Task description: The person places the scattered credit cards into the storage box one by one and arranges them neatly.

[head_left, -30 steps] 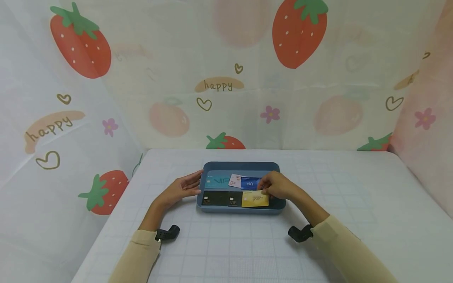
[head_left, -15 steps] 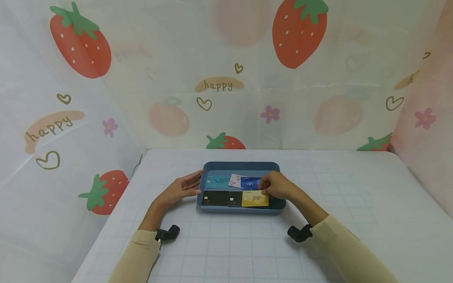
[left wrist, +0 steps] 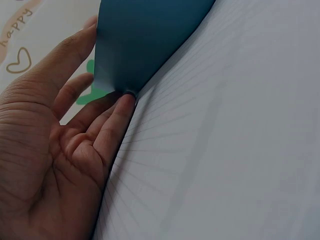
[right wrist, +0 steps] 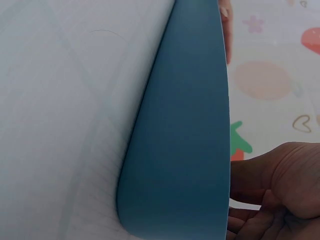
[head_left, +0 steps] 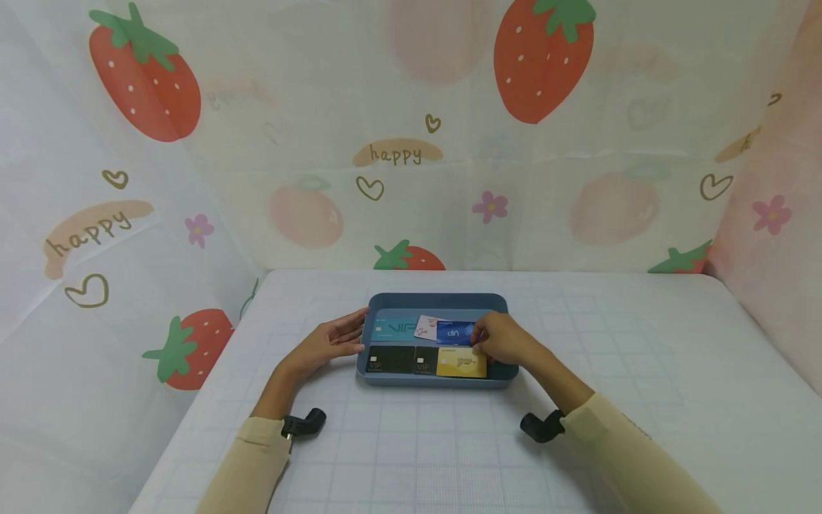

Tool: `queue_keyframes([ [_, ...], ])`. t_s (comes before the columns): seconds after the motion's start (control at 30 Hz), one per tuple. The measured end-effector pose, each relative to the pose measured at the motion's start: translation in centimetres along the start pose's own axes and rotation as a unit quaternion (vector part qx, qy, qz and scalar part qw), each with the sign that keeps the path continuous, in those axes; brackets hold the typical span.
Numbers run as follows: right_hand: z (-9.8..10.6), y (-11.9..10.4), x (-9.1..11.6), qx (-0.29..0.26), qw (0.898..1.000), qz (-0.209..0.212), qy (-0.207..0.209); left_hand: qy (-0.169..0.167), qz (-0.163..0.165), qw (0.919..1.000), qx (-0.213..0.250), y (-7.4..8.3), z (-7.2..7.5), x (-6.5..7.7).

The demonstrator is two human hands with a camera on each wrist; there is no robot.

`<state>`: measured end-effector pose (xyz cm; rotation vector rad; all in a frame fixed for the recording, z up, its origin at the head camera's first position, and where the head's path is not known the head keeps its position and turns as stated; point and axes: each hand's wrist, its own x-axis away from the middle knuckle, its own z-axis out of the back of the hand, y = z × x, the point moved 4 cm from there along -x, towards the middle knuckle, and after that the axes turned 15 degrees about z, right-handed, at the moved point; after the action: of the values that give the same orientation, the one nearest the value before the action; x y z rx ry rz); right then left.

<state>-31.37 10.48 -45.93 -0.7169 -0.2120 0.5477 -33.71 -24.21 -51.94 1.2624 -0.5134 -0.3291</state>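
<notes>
A shallow blue tray (head_left: pixel 437 383) holds several plastic cards. My left hand (head_left: pixel 334 340) rests against its left end with fingers extended; the left wrist view shows the fingertips (left wrist: pixel 120 112) at the tray's corner. Over the right side, my right hand (head_left: pixel 504 337) has thumb and fingers bent at the top right corner of a gold card (head_left: pixel 461 363), pinching it. The gold card overlaps a black VIP card (head_left: pixel 425 363) in the front row, beside another black VIP card (head_left: pixel 392 360). Behind the tray wall in the right wrist view, the right fingertips are hidden.
The back row has a teal VIP card (head_left: pixel 393 329), a white patterned card (head_left: pixel 427 328) and a blue card (head_left: pixel 453 333), partly overlapping. The tray stands on a white table with a checked cover (head_left: pixel 411 457). A strawberry-print curtain (head_left: pixel 308 128) encloses the back and sides.
The gold card has shifted slightly left and towards the front of the tray. My right hand has moved a little to the right; the left hand stays put.
</notes>
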Motion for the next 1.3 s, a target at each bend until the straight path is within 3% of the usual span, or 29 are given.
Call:
queue_keyframes([
  [1.07,0.8,-1.0,0.9,0.06,0.998,0.008,0.013,0.0,-0.001,0.9999,-0.011,0.0,0.0,-0.3],
  [1.3,1.7,-1.3,1.0,0.079,0.996,0.03,0.022,0.013,0.018,0.9995,-0.021,0.2,0.2,-0.4],
])
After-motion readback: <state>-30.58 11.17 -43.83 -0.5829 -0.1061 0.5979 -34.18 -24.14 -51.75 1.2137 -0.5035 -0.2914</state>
